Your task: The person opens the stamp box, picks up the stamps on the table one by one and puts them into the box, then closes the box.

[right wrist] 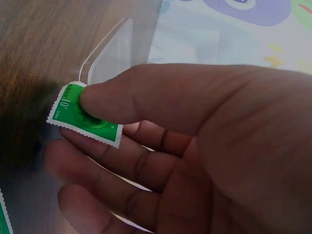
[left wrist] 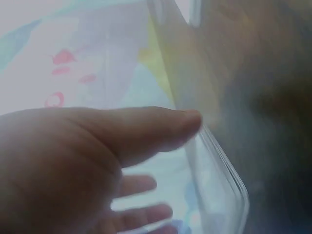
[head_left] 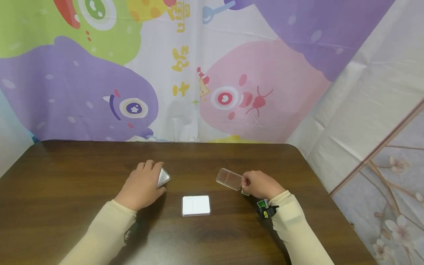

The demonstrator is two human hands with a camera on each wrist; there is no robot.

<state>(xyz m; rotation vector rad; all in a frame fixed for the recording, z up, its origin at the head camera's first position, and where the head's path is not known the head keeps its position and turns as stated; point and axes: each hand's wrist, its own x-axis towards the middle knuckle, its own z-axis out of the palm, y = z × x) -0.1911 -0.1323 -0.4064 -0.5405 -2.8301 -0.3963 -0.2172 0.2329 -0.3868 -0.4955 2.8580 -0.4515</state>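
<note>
My right hand (head_left: pixel 261 184) pinches a green postage stamp (right wrist: pixel 92 114) with a white perforated edge between thumb and index finger. Close beside those fingers lies a clear plastic case (head_left: pixel 228 179) with a line across it. At the left, my left hand (head_left: pixel 140 186) grips another clear case (head_left: pixel 163 177), thumb at its near edge and fingers over the far side. That case's rounded corner (left wrist: pixel 241 202) shows in the left wrist view, where the picture is hazy. Most of the case is hidden under the hand in the head view.
A clear-rimmed case with a white face (head_left: pixel 195 205) lies between the hands. Another green stamp (head_left: pixel 262 203) is by the right wrist, partly cut off in the right wrist view. A patterned cloth (head_left: pixel 179 121) hangs behind the brown table (head_left: pixel 185 243).
</note>
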